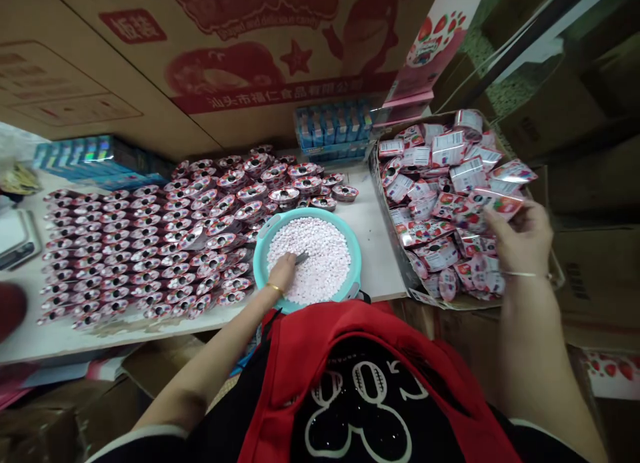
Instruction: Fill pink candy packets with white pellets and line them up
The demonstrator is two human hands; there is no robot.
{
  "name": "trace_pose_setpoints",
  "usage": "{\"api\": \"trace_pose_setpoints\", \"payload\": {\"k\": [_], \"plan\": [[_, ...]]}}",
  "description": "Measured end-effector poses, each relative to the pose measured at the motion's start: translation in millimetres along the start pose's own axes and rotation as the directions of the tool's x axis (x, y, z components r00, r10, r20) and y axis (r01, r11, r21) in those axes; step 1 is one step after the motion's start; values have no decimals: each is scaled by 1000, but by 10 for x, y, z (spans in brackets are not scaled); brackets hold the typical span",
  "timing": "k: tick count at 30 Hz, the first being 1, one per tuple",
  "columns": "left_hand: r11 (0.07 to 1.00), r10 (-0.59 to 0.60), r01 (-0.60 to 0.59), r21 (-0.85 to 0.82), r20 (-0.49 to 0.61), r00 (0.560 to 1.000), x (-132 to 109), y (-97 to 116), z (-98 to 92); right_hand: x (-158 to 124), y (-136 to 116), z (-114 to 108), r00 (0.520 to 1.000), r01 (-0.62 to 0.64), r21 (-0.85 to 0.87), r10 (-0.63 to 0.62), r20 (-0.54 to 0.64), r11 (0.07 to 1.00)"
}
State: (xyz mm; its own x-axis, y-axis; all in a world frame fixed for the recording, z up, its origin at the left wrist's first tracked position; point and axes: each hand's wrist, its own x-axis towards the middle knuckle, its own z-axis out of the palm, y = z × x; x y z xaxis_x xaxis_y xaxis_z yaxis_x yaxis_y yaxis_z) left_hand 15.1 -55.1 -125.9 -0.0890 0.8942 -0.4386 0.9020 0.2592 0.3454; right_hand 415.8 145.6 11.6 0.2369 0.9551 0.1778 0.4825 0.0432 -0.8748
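Note:
My left hand is closed on a small dark scoop-like tool, whose end is sunk in small white-pink candies. These fill a turquoise basin close to my body. Off to the right, my right hand pinches a strawberry-printed packet above a carton. Many similar red-and-white printed packets lie jumbled in that carton. Left of the basin stand several rows of oval-topped packets, each with a dark opening on top.
Blue boxes stand behind the basin, and more blue boxes at the back left. A large printed cardboard box walls off the rear. A scale sits at the far left on the white table.

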Motion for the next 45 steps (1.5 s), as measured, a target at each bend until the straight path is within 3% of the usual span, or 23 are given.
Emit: {"api": "trace_pose_setpoints", "payload": {"k": [1, 3, 5, 6, 11, 13, 17, 21, 26, 32, 35, 37, 39, 42, 45], "plan": [[999, 25, -25, -24, -9, 1000, 92, 63, 87, -176, -76, 89, 998, -61, 202, 57, 27, 977], [994, 71, -74, -81, -40, 997, 256, 185, 225, -542, -211, 306, 957, -274, 414, 203, 209, 868], [984, 109, -118, -133, -73, 991, 365, 263, 302, -878, -290, 531, 852, -474, 427, 278, 444, 770], [978, 126, -138, -157, -85, 988, 389, 275, 314, -1020, -300, 634, 809, -517, 410, 273, 521, 751], [938, 216, -238, -252, -112, 970, 245, 108, 103, -1447, -109, 982, 710, -436, 322, 101, 697, 840], [911, 279, -307, -275, -138, 950, 114, 19, -93, -1529, -1, 1069, 714, -337, 283, 47, 699, 898], [879, 396, -423, -220, -154, 905, -163, -36, -583, -1637, 102, 1236, 773, -27, 150, -75, 630, 988], [875, 457, -467, -131, -99, 884, -354, 71, -1009, -1696, 57, 1412, 744, 198, 114, -225, 630, 974], [888, 455, -456, 57, 27, 890, -413, 329, -1314, -1745, -21, 1542, 697, 251, 156, -290, 656, 955], [865, 261, -291, 409, 130, 957, -498, 875, -1502, -1813, -13, 1577, 690, 272, 168, -314, 652, 947], [849, 241, -272, 452, 126, 962, -554, 1113, -1530, -1841, 5, 1592, 699, 265, 173, -312, 643, 949], [858, 258, -275, 434, 98, 961, -572, 1150, -1539, -1850, 18, 1594, 701, 251, 181, -307, 644, 951], [873, 269, -262, 411, 42, 962, -568, 1036, -1528, -1846, 37, 1582, 710, 221, 189, -291, 642, 957], [903, 211, -189, 385, -14, 977, -519, 600, -1403, -1808, 81, 1542, 761, 142, 191, -231, 606, 971], [939, 81, -101, 329, 74, 994, -422, 93, -1074, -1744, 123, 1494, 813, 34, 202, -144, 565, 979]]}}
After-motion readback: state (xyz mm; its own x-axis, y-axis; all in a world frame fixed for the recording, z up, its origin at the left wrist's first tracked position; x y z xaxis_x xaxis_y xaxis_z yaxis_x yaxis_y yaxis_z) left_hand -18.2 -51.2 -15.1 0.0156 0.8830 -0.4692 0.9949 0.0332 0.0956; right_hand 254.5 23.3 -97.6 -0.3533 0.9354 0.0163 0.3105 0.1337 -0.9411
